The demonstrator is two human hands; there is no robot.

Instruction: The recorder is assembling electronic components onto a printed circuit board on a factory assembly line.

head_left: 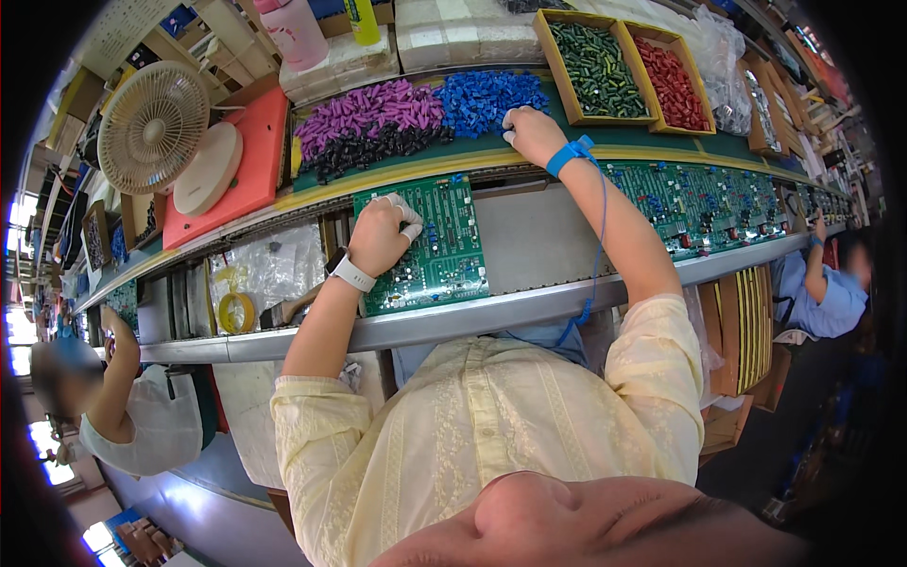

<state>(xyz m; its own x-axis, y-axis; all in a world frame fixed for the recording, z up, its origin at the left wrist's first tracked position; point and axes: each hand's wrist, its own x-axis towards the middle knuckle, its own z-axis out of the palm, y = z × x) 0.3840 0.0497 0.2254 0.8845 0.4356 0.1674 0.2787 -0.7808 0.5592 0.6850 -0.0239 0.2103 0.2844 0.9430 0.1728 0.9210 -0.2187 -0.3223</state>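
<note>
My left hand (385, 236), with white finger cots and a watch on a white strap, rests over a green circuit board (444, 274) on the line's rails. Its fingers are curled together at the board's upper part; whatever they hold is hidden. My right hand (535, 137) reaches to the lower right edge of a pile of blue components (487, 99), its covered fingertips pinched together. I cannot make out what is between them. A blue wrist strap (571, 157) with a coiled cord circles that wrist. Left of the blue pile lie purple components (373, 111) and black ones (364, 149).
Boxes of green components (595, 71) and red components (673, 85) stand at the back right. More populated boards (704, 208) line the rails rightward. A fan (156, 118), a tape roll (235, 312) and a pink bottle (295, 36) are leftward. Co-workers sit at both sides.
</note>
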